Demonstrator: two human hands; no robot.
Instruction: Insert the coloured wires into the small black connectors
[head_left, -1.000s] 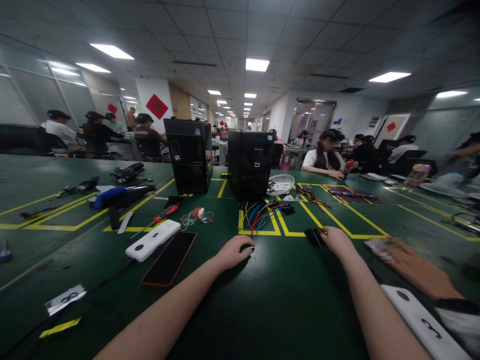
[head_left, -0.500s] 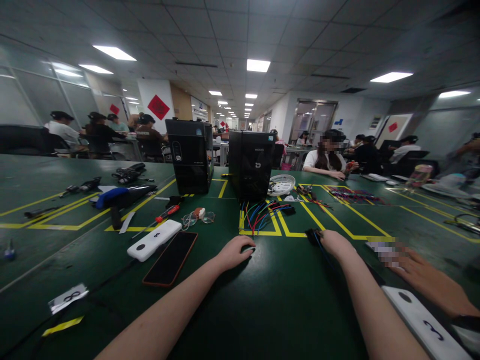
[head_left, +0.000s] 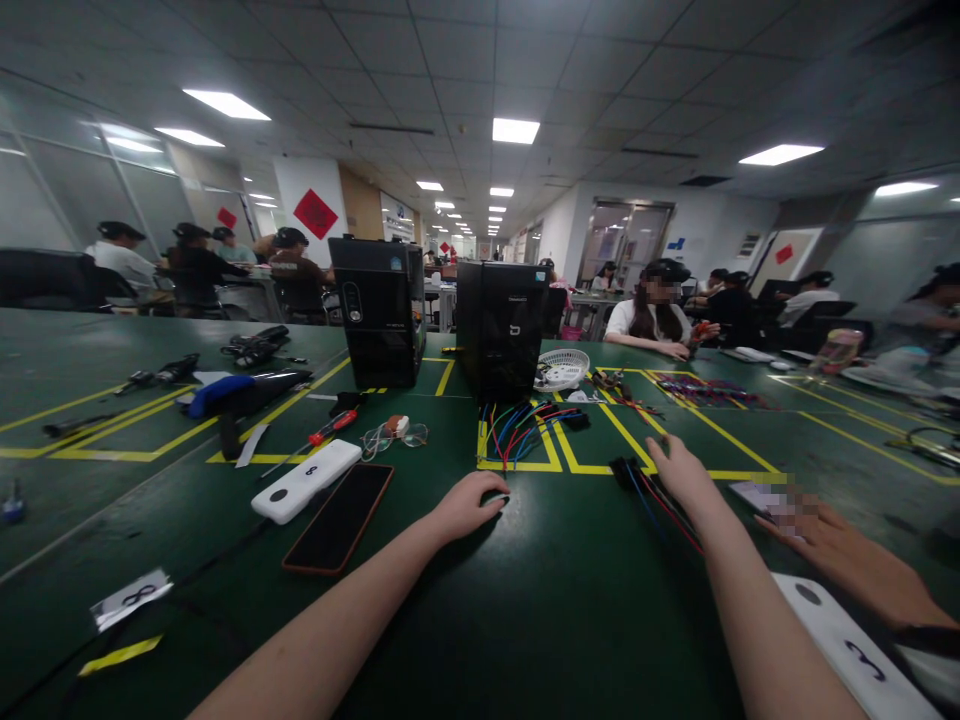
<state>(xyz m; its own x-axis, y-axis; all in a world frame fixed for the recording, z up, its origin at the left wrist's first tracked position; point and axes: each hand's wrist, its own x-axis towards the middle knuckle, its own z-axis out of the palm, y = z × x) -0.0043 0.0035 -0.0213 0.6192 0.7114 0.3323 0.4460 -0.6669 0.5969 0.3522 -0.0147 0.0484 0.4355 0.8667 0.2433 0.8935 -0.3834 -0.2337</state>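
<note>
My left hand (head_left: 469,504) rests on the green table with fingers loosely bent and thumb apart; nothing shows in it. A fan of loose red, blue and green wires (head_left: 516,432) lies just beyond it, inside yellow tape. Over to the right, my right hand (head_left: 681,474) is open, thumb and fingers apart. Beside its fingertips lies a dark connector (head_left: 625,472) on a bundle of red, blue and black wires (head_left: 658,494), which runs back partly under my wrist. A gap shows between hand and connector.
Two black computer towers (head_left: 376,315) stand ahead. On the left are a phone (head_left: 339,520), a white power bank (head_left: 306,482), glasses (head_left: 396,436) and a red-handled screwdriver (head_left: 333,427). Another person's hand (head_left: 844,545) is close on the right, beside a second white power bank (head_left: 840,640).
My right hand has let go of the dark connector and its wires, opened, and shifted slightly up and right. The wires now lie on the table. My left hand is nearly still.
</note>
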